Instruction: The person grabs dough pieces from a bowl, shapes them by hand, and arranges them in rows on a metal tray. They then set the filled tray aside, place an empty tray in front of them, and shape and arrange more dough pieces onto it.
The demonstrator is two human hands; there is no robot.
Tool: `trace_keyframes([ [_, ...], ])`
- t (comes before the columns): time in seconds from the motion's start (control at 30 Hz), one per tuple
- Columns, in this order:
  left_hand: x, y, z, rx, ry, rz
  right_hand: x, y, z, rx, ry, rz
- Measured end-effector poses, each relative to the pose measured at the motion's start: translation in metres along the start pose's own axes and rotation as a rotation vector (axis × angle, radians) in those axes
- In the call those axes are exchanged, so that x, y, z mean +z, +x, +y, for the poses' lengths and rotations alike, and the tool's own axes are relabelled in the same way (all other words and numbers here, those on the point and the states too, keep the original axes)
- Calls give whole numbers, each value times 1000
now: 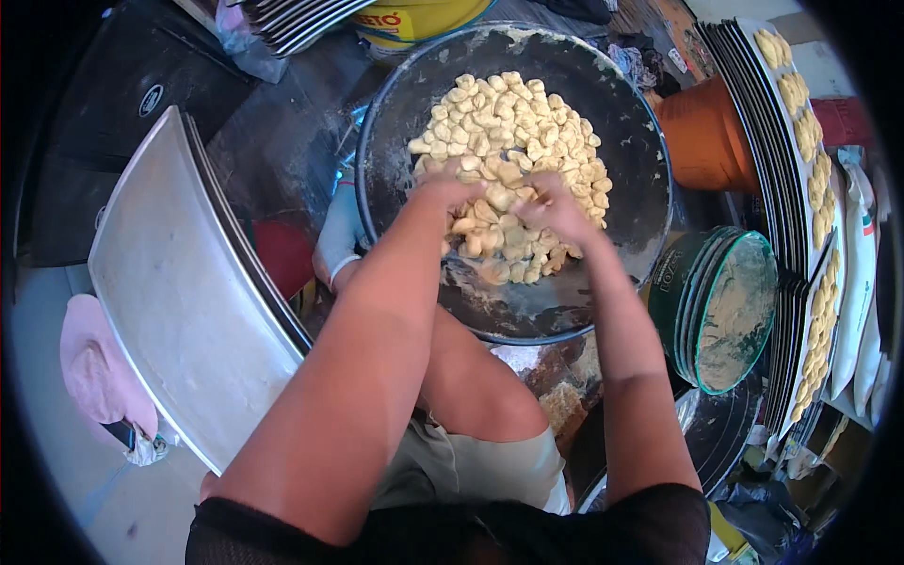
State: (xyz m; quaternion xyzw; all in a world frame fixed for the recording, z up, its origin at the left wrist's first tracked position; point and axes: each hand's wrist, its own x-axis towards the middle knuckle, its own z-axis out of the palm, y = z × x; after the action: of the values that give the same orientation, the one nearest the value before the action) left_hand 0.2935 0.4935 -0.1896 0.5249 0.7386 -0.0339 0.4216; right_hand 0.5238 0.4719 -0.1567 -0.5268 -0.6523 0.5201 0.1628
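- Left grip (448, 186) and right grip (557, 209) are being held amid dough pieces (508, 111) in a black basin (636, 169).
- Whether anything is being grasped cannot be told.

The person had on a plain black short-sleeved fabric top (452, 539). Its left sleeve (259, 535) looked kinda ribbed or mesh-like, and the right sleeve (664, 513) was the same dark black. Below that were loose, pale khaki-grey cloth shorts (466, 476) with soft creases, the hem sitting just above a bare, rounded knee (504, 407). Left forearm (377, 348) and right forearm (626, 330) were bare too, tapering down to the wrists. Bare left hand (447, 190) and bare right hand (557, 209) came out pretty blurry, so finger detail was tough to make out.
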Motion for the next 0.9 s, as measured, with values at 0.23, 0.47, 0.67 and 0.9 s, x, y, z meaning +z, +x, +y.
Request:
trace_keyframes([
  [0.23, -31, 11, -7, 17, 102, -142, 41, 23, 17, 721, -568, 411],
  [0.47, -3, -16, -5, 68, 193, -369, -17, -12, 43, 284, -195, 77],
  [0.67, 14, -14, -17, 29, -291, -177, 65, -3, 31, 665, -347, 260],
  [0.9, -24, -45, -18, 201, 96, -788, 38, -46, 17, 369, -230, -274],
])
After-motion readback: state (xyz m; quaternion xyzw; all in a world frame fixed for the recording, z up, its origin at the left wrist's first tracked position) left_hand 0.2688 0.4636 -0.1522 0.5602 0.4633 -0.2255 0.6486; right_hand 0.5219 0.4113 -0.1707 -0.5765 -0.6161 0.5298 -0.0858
